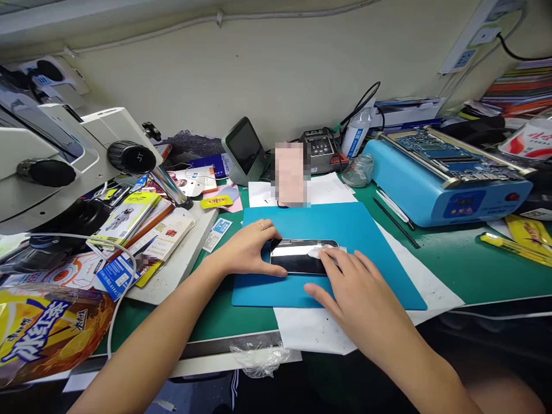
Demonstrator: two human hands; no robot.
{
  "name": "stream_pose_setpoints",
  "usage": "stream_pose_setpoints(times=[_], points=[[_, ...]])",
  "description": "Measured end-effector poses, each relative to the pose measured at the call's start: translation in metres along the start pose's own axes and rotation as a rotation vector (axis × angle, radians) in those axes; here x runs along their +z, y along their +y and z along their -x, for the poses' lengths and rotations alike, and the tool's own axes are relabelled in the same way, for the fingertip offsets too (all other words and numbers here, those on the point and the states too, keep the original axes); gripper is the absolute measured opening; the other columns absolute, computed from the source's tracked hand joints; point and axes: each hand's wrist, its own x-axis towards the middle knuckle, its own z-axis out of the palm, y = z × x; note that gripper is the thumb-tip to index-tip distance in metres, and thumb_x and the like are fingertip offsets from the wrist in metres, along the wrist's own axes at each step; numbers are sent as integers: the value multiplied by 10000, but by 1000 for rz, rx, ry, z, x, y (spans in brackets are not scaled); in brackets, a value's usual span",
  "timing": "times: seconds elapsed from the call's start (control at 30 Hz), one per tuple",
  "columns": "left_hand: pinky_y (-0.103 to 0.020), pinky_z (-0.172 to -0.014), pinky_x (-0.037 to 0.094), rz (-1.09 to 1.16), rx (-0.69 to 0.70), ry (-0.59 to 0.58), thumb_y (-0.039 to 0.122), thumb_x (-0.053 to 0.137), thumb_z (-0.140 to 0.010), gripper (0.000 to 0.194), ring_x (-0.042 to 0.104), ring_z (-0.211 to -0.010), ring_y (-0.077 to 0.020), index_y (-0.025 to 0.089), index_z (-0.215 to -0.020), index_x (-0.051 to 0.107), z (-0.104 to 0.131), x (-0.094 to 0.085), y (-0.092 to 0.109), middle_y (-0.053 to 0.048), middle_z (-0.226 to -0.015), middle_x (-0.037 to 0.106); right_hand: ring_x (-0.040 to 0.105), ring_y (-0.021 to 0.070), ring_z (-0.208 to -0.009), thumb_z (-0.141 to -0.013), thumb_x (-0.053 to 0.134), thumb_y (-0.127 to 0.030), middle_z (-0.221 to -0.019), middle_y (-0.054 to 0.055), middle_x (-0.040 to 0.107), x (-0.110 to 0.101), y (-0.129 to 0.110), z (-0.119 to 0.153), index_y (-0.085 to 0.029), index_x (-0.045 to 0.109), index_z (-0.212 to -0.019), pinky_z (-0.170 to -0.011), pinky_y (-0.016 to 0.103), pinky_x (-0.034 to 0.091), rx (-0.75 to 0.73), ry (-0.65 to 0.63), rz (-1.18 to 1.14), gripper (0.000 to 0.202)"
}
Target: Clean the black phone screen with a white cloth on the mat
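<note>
A black phone-shaped device (297, 264) with a glossy screen lies flat and crosswise on a blue mat (267, 293). My left hand (250, 250) grips its left end between thumb and fingers, with a ring on one finger. Over the right part of the screen, my right hand (349, 282) presses a small white wipe (314, 252) under its fingertips, its thumb held apart near the front edge. Part of the wipe and the device's right end are hidden by that hand.
Left stand a microscope (129, 158), cards and a drink bottle (52, 333). Behind the mat are a small display (245, 146), a blurred upright object (290, 175) and a glass jar (359, 169). A blue machine (448, 178), black tweezers (397, 221) and a yellow cutter (513, 247) lie right.
</note>
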Motion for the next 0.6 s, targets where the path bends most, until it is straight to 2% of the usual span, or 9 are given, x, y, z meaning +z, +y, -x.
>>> stream_pose_setpoints(times=[0.13, 0.33, 0.5, 0.6], points=[[-384, -851, 486, -7, 6, -5, 634, 804, -726, 589, 588, -1021, -275, 210, -1091, 617, 0, -1, 0, -68, -1083, 590, 644, 366, -1158, -1025, 344, -566, -1259, 226, 693, -7, -4, 10, -71, 640, -1282, -1018, 560, 482, -11, -9, 3, 632], [-382, -845, 486, 8, 9, 12, 637, 804, -724, 598, 587, -1003, -273, 208, -1099, 622, 1, 1, -1, -68, -1070, 591, 644, 354, -1159, -1024, 366, -575, -1267, 223, 692, -4, 4, -12, -62, 637, -1279, -1030, 554, 478, 25, -30, 28, 634], [-382, -849, 483, 4, 6, -1, 646, 792, -734, 596, 585, -1009, -271, 205, -1095, 621, 1, 0, 0, -70, -1081, 588, 675, 342, -1071, -1032, 381, -518, -1153, 204, 732, -18, -6, 4, -77, 693, -1172, -1016, 551, 483, -25, -60, 54, 558], [-378, -838, 479, -2, 12, -1, 663, 780, -740, 603, 583, -997, -268, 203, -1096, 620, 0, 0, 0, -68, -1062, 582, 663, 344, -1102, -1024, 402, -533, -1171, 202, 724, -16, -11, 5, -73, 684, -1197, -1025, 538, 482, -34, -63, 39, 566]])
